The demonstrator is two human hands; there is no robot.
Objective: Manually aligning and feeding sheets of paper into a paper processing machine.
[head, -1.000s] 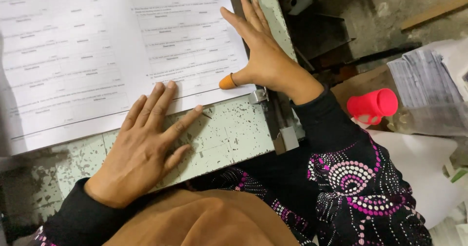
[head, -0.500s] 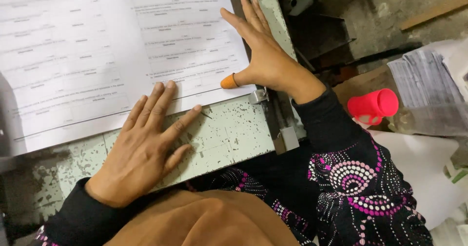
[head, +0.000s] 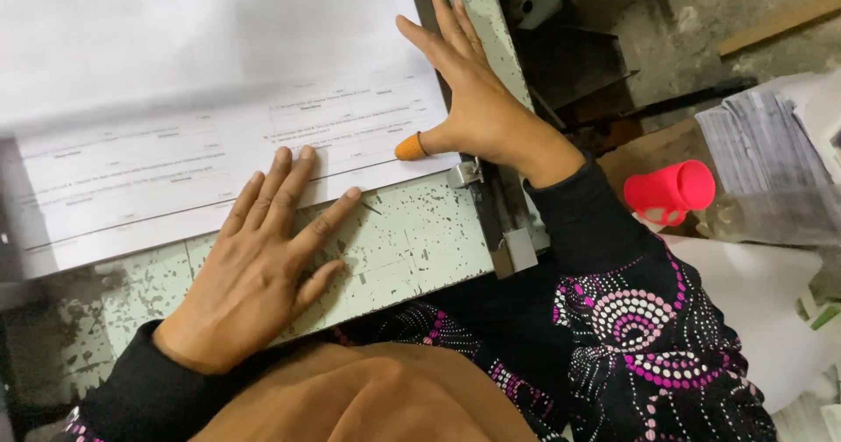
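Note:
A stack of large white printed sheets (head: pixel 201 83) lies on a worn, pale green metal table (head: pixel 412 249). My left hand (head: pixel 263 267) rests flat, fingers spread, with its fingertips on the near edge of the stack and its palm on the table. My right hand (head: pixel 469 100) lies flat along the stack's right edge, against a dark metal side rail (head: pixel 499 205). An orange rubber cap (head: pixel 410 148) covers its thumb tip. Neither hand grips anything.
A pink plastic cup (head: pixel 670 192) lies on its side at the right, next to a bundle of printed papers in clear wrap (head: pixel 771 162). Dark machine parts (head: pixel 569 48) and a dirty floor sit beyond the rail.
The upper part of the paper stack now looks blank and blurred, as if the top sheet is shifting. Both hands stay in nearly the same places.

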